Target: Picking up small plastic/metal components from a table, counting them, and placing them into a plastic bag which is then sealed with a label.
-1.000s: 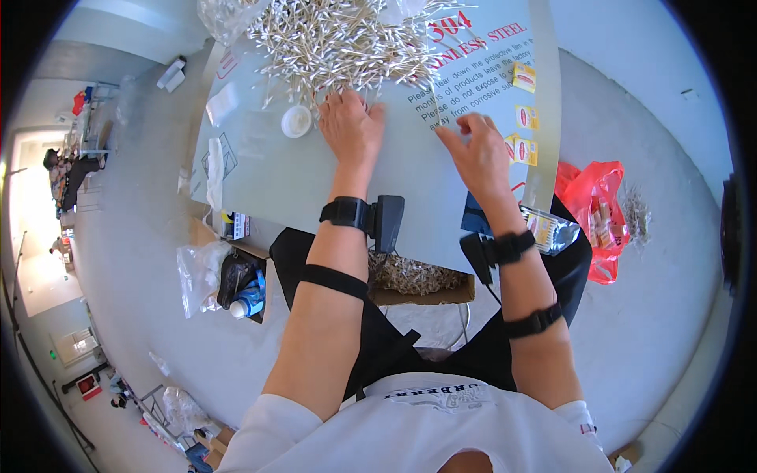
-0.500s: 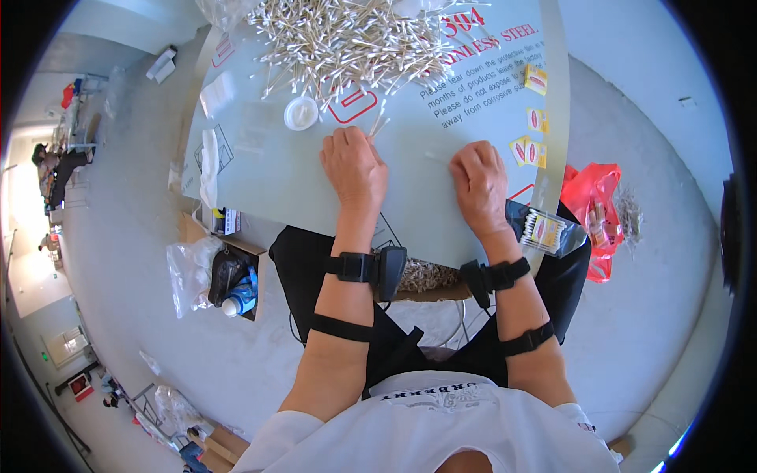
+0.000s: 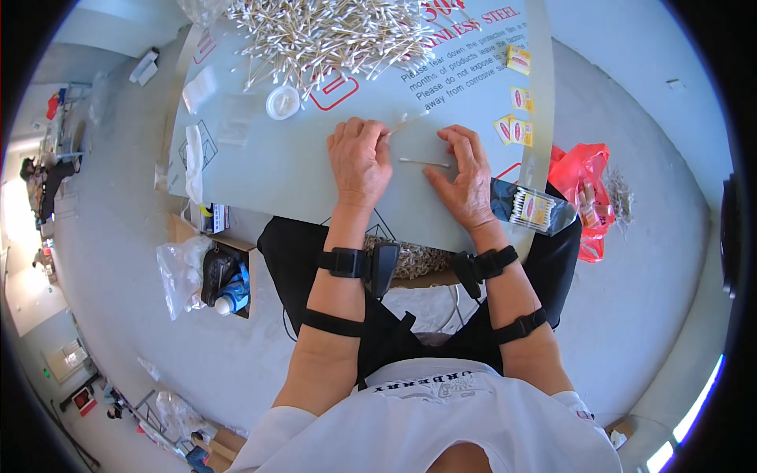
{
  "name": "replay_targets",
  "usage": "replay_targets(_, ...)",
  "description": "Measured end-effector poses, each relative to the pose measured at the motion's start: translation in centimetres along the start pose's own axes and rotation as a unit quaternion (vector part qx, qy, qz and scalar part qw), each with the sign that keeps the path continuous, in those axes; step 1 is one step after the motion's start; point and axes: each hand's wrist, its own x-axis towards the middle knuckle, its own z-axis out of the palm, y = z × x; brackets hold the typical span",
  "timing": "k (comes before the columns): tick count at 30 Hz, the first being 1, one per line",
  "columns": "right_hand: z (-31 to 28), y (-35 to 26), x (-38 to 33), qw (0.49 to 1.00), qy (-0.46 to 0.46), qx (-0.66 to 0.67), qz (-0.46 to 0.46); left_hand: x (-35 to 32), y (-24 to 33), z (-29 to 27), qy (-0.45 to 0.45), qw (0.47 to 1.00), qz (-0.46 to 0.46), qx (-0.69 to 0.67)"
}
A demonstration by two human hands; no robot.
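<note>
My left hand [image 3: 359,162] is closed in a pinch, with cotton swabs [image 3: 404,123] sticking out from its fingertips toward the right. To its right, my right hand [image 3: 464,175] is open, thumb and fingers apart. A single cotton swab [image 3: 424,163] lies on the table between the two hands, close to the right thumb tip. Beyond my hands a large loose heap of cotton swabs [image 3: 331,39] covers the far part of the table [image 3: 292,177]. A round white lid or shallow cup [image 3: 283,103] stands at the near edge of the heap.
Yellow-and-white cards [image 3: 518,99] line the table's right side. A clear pack of swabs [image 3: 535,209] lies at the near right corner. White folded pieces [image 3: 193,164] sit along the left edge. A red plastic bag [image 3: 587,197] hangs at right; an open carton [image 3: 248,268] stands at left.
My right hand has opened from a curled pinch, and a lone swab now shows beside its thumb. The swabs at my left fingertips have tilted to the right. The view has shifted slightly.
</note>
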Motion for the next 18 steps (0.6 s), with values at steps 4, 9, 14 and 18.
replay_targets(4, -0.4, -0.7, 0.2, 0.997, -0.019, 0.053, 0.052, 0.1, 0.1, -0.4, -0.022, 1.0, 0.008, -0.012)
replay_targets(9, 0.0, -0.1, 0.5, 1.0, 0.009, -0.024, -0.014, -0.1, 0.6, -0.8, -0.041, 0.999, 0.014, -0.016)
replay_targets(14, -0.2, -0.4, 0.5, 0.996, -0.026, -0.073, -0.033, 0.6, 0.9, -0.7, -0.094, 0.993, 0.053, -0.046)
replay_targets(18, -0.1, -0.6, 0.3, 0.997, -0.027, -0.062, -0.026, 3.5, -0.5, 0.9, 0.012, 0.996, 0.011, -0.085)
